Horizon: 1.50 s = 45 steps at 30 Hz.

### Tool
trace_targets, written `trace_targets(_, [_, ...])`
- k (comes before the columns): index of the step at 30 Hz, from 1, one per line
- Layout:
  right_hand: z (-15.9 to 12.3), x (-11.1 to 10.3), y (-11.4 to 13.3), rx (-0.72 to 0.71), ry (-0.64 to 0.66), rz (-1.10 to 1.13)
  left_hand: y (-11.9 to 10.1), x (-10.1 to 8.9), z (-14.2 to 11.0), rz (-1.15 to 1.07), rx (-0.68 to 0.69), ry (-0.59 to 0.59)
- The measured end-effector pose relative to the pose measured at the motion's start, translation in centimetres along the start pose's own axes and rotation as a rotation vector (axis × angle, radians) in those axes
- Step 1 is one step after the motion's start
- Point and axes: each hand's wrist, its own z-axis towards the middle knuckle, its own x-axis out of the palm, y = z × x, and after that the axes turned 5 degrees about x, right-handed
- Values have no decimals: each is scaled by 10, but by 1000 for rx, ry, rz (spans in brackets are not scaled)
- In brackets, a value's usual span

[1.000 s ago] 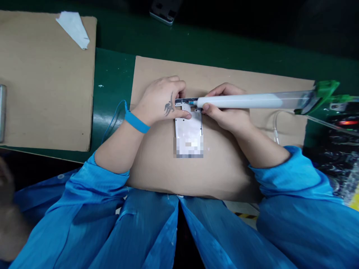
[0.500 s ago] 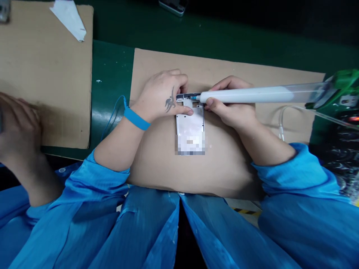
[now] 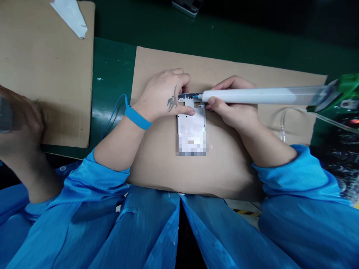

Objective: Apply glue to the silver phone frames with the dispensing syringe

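A silvery phone frame (image 3: 192,125) lies on a sheet of cardboard (image 3: 168,172); its lower end is pixelated. My left hand (image 3: 169,91) grips the frame's upper left part, thumb flat across the face and the other fingers curled at the top edge. My right hand (image 3: 234,101) is closed around the front of a long white dispensing syringe (image 3: 249,96), which lies nearly level. Its blue needle tip (image 3: 195,96) is at the dark strip along the frame's top end; whether it touches I cannot tell. A blue wrist strap (image 3: 138,118) circles my left wrist.
At the left, another person's hand (image 3: 22,119) rests over a second cardboard sheet (image 3: 64,86) bearing a white paper piece (image 3: 71,16). A grey device (image 3: 188,6) lies at the back on the green table (image 3: 112,67). A clear tube (image 3: 282,125) loops beside my right forearm.
The needle tip stays at the frame's top strip, perhaps shifted slightly along it. The whole view has moved a little; both hands keep their hold. The other person's hand has turned slightly.
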Motion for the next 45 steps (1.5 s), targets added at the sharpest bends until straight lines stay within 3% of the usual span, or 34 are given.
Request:
trace_targets(19, [-3, 2, 2, 13, -25, 37, -14, 0, 1, 114, -51, 27])
trace_targets(34, [-1, 3, 5, -61, -16, 12, -19, -3, 1, 143, -81, 59])
trace_targets(45, [-1, 4, 3, -28, -17, 48, -11, 1, 0, 95, -51, 7])
